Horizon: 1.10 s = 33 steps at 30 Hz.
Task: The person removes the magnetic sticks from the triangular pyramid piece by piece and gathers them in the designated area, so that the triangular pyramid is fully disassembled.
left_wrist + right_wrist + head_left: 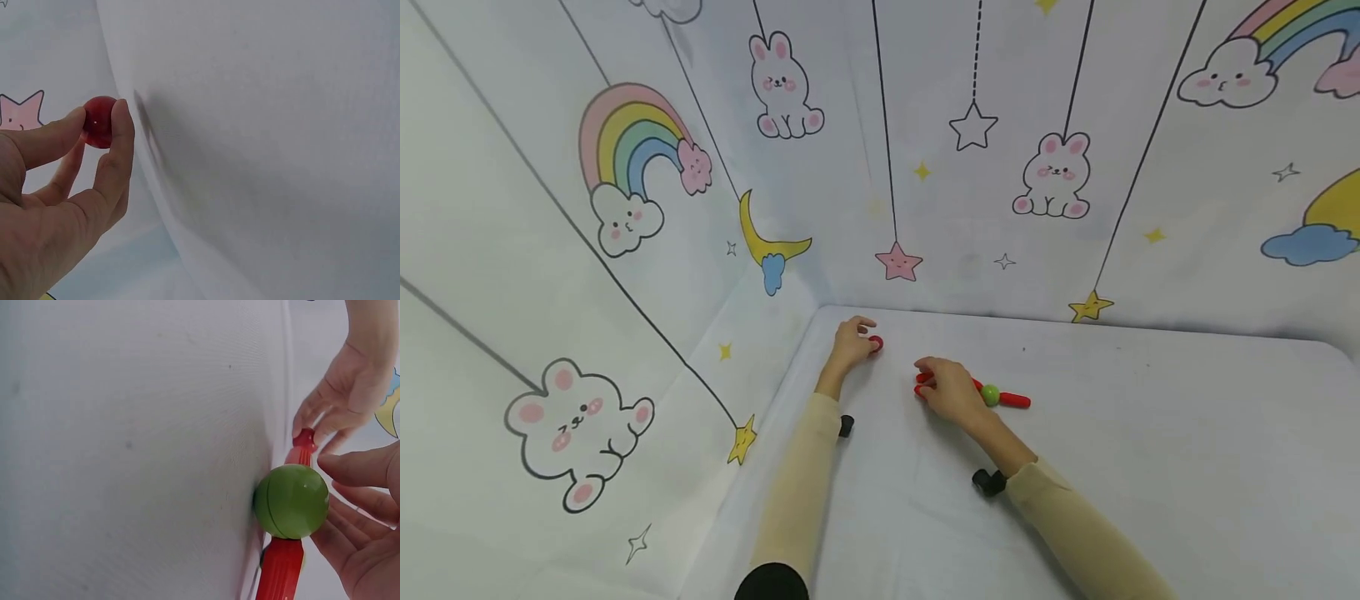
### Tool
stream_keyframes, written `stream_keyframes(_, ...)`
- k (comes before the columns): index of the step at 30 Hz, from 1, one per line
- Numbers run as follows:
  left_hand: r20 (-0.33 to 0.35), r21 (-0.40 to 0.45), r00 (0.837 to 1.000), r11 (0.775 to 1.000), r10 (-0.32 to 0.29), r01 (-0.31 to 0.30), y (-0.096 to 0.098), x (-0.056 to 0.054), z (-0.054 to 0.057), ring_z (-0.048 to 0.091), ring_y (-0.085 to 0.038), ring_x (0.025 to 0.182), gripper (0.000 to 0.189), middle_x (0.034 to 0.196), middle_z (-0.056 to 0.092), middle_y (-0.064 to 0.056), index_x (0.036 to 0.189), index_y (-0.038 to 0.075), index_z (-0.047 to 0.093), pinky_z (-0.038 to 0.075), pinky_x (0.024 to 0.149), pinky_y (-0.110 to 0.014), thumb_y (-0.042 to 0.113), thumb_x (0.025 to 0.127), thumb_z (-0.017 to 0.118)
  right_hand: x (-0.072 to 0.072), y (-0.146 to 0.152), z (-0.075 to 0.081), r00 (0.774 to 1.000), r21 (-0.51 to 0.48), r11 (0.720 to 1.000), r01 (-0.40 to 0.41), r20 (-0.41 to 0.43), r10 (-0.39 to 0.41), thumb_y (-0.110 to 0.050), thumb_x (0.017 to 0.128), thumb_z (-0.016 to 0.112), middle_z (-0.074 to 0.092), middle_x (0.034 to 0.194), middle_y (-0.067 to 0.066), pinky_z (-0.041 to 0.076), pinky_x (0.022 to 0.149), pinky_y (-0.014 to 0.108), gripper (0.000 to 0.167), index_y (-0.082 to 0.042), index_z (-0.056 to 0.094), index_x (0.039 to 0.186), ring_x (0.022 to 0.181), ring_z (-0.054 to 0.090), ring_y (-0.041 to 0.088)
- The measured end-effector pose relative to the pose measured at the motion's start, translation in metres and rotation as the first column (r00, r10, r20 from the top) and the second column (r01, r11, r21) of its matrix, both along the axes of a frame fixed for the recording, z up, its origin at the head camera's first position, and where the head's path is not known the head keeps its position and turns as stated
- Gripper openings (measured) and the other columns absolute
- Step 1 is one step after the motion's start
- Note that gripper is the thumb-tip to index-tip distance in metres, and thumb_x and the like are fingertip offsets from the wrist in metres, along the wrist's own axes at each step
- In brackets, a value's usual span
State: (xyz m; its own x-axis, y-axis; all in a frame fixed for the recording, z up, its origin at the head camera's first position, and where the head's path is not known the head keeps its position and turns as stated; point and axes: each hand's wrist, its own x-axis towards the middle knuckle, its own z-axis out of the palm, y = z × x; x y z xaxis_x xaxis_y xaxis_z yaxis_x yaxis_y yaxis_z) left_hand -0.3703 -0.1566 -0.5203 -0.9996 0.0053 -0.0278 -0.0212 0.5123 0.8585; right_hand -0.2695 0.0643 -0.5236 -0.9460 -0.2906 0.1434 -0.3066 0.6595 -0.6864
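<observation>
My left hand (850, 343) pinches a small red ball (100, 122) between thumb and fingertips, near the table's far left corner. To its right, my right hand (953, 392) is over red sticks joined by a green ball (990, 395). In the right wrist view, a red stick (281, 569) runs from the green ball (291, 501) toward the camera, and another continues beyond it. The right thumb and fingers stand apart beside that far stick, with a visible gap between them. Two red ends show by the right fingertips in the head view; part of the sticks is hidden beneath the hand.
The white-covered table (1150, 433) extends to the right and toward me. A white wall sheet printed with rabbits, stars and rainbows (632, 142) borders it at the back and left. Black wrist cameras (988, 482) sit at both wrists.
</observation>
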Motion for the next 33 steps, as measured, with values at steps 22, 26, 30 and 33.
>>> stream_keyframes(22,0.019,0.084,1.000,0.996,0.022,-0.023,-0.001,-0.014,-0.010,0.063,-0.033,0.117,0.043,0.139,0.053,-0.022,0.130,-0.004,0.063,0.062,0.080,-0.029,-0.005,0.090,0.077,0.021,0.020,0.007,0.996,-0.072,0.995,0.069,-0.057,-0.073,-0.002,0.094,0.074,0.073,0.121,0.011,0.061,0.086,0.043,0.035,-0.005,0.070,0.129,0.098,0.069,0.025)
stream_keyframes(26,0.012,0.065,0.999,0.997,0.031,-0.032,-0.005,-0.009,-0.008,0.065,-0.034,0.117,0.047,0.143,0.052,-0.022,0.132,-0.004,0.062,0.062,0.080,-0.030,-0.002,0.089,0.079,0.025,0.028,0.007,0.996,-0.080,0.994,0.069,-0.055,-0.074,-0.004,0.095,0.071,0.073,0.122,0.012,0.060,0.088,0.046,0.034,-0.004,0.070,0.129,0.101,0.069,0.027)
stream_keyframes(30,-0.027,0.085,0.998,0.995,0.058,-0.055,-0.008,0.000,-0.005,0.064,-0.037,0.121,0.050,0.145,0.049,-0.025,0.134,-0.004,0.062,0.063,0.081,-0.034,-0.003,0.087,0.080,0.028,0.036,0.008,0.997,-0.086,0.994,0.063,-0.046,-0.067,-0.006,0.095,0.073,0.073,0.122,0.014,0.061,0.089,0.047,0.035,-0.003,0.069,0.129,0.101,0.072,0.028)
stream_keyframes(33,-0.067,0.137,0.995,0.988,0.073,-0.063,-0.013,0.010,-0.002,0.064,-0.038,0.123,0.048,0.144,0.048,-0.024,0.133,-0.004,0.062,0.063,0.083,-0.036,-0.002,0.088,0.079,0.029,0.039,0.008,0.997,-0.063,0.996,0.066,-0.030,-0.068,-0.007,0.095,0.073,0.074,0.118,0.013,0.061,0.088,0.045,0.034,-0.002,0.070,0.128,0.100,0.072,0.026)
